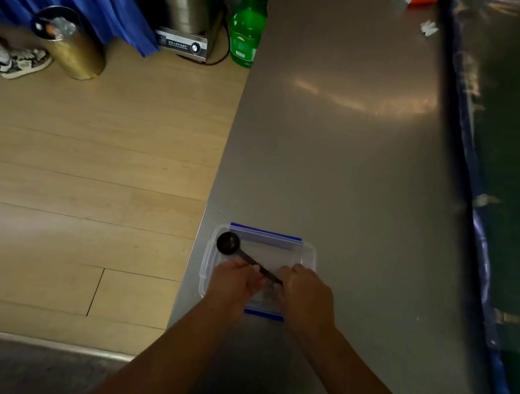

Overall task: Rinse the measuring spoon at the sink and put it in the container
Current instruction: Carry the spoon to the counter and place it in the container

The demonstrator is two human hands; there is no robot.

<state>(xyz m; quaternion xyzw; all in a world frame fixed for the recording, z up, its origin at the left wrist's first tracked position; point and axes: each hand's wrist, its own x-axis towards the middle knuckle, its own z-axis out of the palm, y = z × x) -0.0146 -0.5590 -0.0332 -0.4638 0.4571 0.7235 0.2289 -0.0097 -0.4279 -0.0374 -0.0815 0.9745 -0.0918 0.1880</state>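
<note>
one measuring spoon [228, 243], one container [306, 251]; your left hand [232, 281] and right hand [306, 292] both pinch the spoon's handle.

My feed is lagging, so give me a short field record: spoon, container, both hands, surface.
spoon: black plastic measuring spoon, bowl over the container's far-left corner
container: clear plastic box with blue clips, lid off
left hand: gripping the handle
right hand: on the handle's end
surface: steel counter, box near its left edge
</note>
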